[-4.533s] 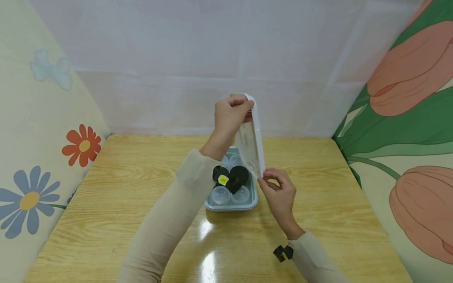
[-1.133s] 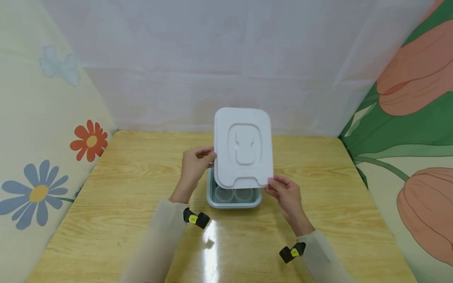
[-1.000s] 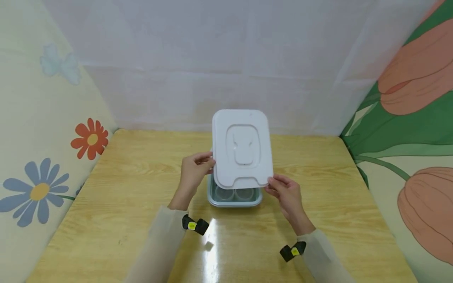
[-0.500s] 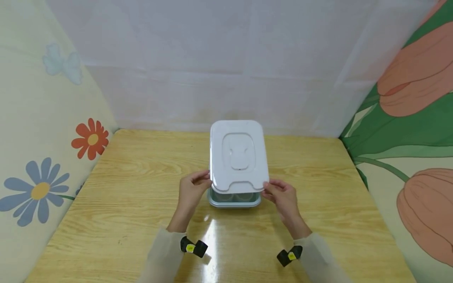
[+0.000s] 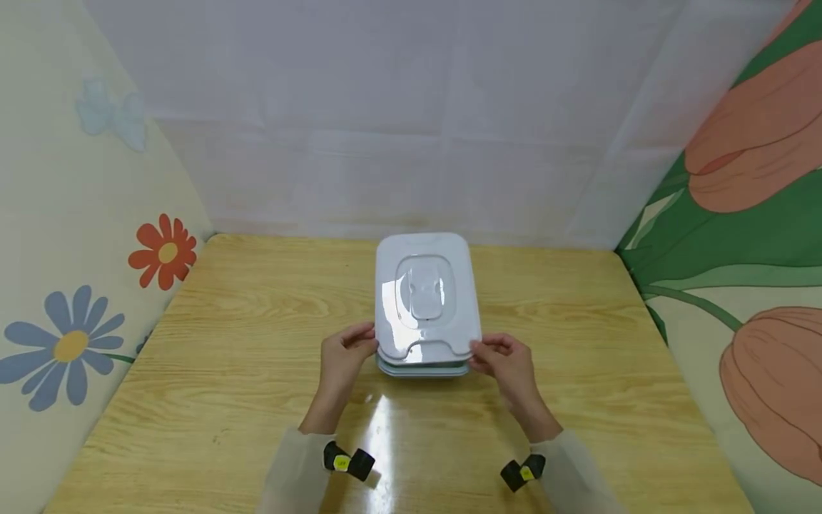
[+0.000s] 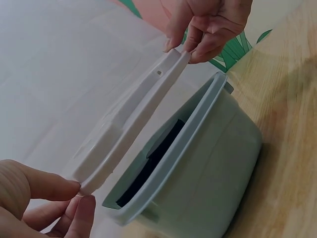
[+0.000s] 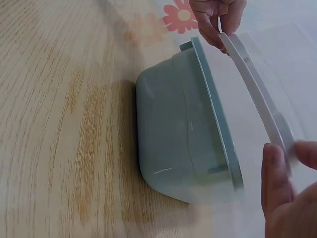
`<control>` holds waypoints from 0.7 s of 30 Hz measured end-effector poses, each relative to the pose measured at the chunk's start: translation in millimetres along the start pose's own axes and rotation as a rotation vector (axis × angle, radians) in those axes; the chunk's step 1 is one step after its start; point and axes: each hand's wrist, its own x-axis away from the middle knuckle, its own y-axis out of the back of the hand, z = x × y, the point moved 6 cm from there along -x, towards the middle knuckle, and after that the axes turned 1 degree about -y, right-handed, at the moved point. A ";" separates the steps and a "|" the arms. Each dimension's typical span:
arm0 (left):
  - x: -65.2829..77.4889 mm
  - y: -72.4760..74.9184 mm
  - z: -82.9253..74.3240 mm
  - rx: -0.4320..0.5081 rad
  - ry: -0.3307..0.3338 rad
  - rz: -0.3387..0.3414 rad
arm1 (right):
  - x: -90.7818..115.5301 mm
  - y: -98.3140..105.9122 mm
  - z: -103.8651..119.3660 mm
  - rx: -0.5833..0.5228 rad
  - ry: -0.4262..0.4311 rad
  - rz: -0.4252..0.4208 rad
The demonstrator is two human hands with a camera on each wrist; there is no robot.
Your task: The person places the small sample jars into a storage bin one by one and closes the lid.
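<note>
A white plastic lid [image 5: 427, 296] with rounded corners is held over a pale green-blue storage box [image 5: 424, 371]. My left hand [image 5: 344, 357] pinches the lid's near left corner between thumb and fingers. At the near right corner, my right hand [image 5: 507, 360] pinches the edge the same way. In the left wrist view a gap shows between the lid [image 6: 133, 121] and the rim of the box [image 6: 213, 153], and something black [image 6: 153, 161] lies inside. The right wrist view also shows the lid [image 7: 257, 94] apart from the box's near rim [image 7: 215, 109].
The box stands on a wood-grain table [image 5: 257, 307]. Behind the table hangs a white sheet [image 5: 359, 128]. Flower-printed panels rise on the left [image 5: 70, 214] and on the right [image 5: 738, 250].
Earlier the lid was held on edge, with clear cups and black things showing in the box. Both hands then turned it top-up and lowered it over the box, covering most of the opening.
</note>
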 end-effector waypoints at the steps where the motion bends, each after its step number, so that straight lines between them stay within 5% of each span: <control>1: 0.4 0.2 0.7 0.012 0.003 0.001 | 0.4 -0.1 -0.1 0.012 0.000 -0.002; 21: 1.3 1.2 16.0 -0.040 0.014 -0.010 | 1.5 0.3 -17.0 0.062 -0.001 -0.024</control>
